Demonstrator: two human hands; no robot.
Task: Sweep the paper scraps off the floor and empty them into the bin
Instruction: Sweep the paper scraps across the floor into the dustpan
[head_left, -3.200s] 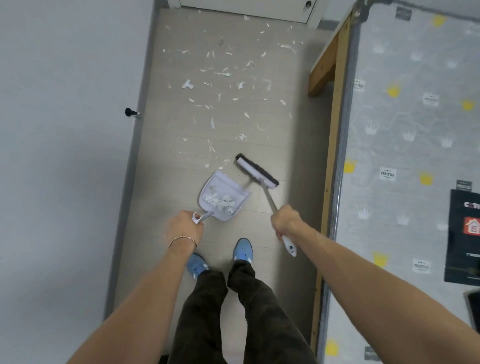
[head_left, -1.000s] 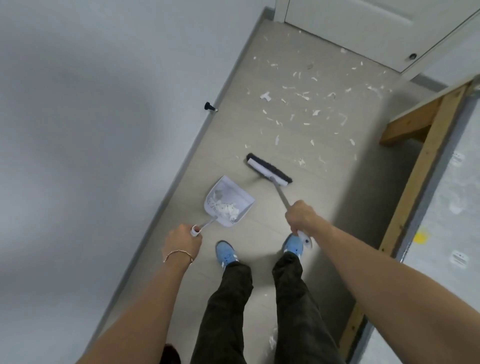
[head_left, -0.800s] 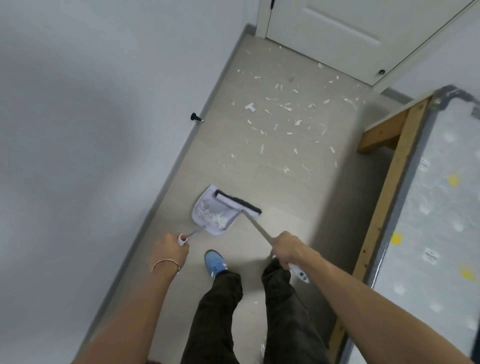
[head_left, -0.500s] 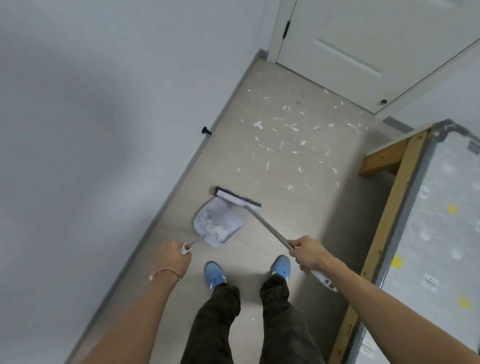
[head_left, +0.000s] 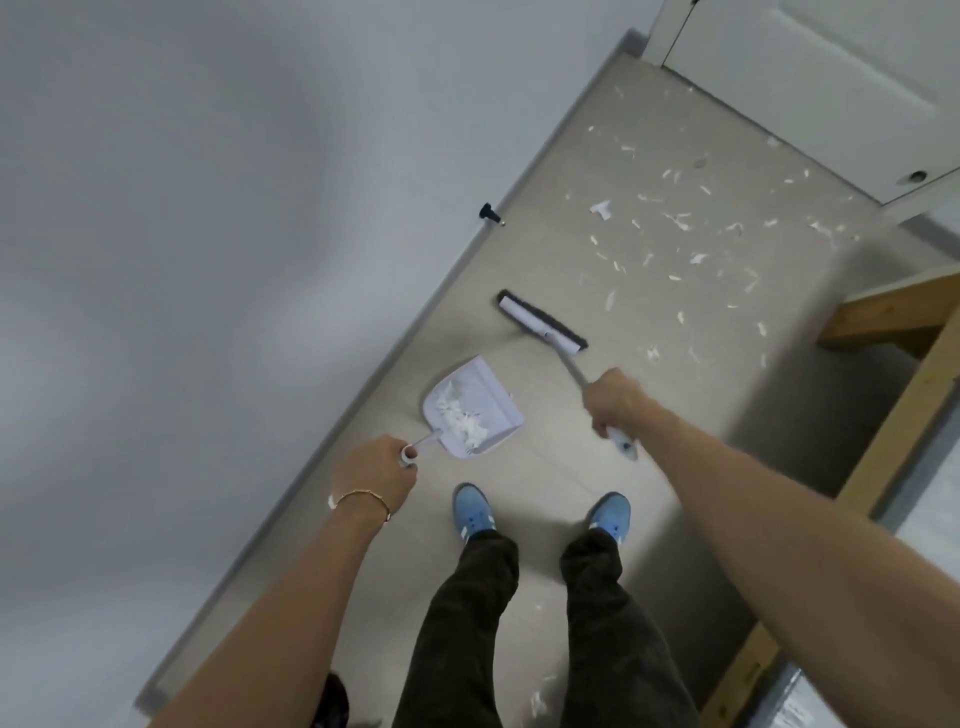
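Observation:
My left hand (head_left: 378, 474) grips the handle of a pale lilac dustpan (head_left: 480, 397) that sits low over the floor and holds a heap of white paper scraps (head_left: 464, 415). My right hand (head_left: 610, 399) holds the shaft of a white broom (head_left: 540, 322) with dark bristles. The broom head lies on the floor beyond the pan's mouth, apart from it. Several loose paper scraps (head_left: 670, 244) are scattered farther on, between the broom and the door. No bin is in view.
A grey wall (head_left: 208, 208) with a black door stopper (head_left: 490, 213) runs along the left. A white door (head_left: 810, 78) closes the far end. A wooden bed frame (head_left: 893, 415) borders the right. My blue shoes (head_left: 472, 512) stand behind the pan.
The broom head swept to the pan's mouth, then moved back out onto the floor beyond it. I stepped forward, and the view swung left toward the wall.

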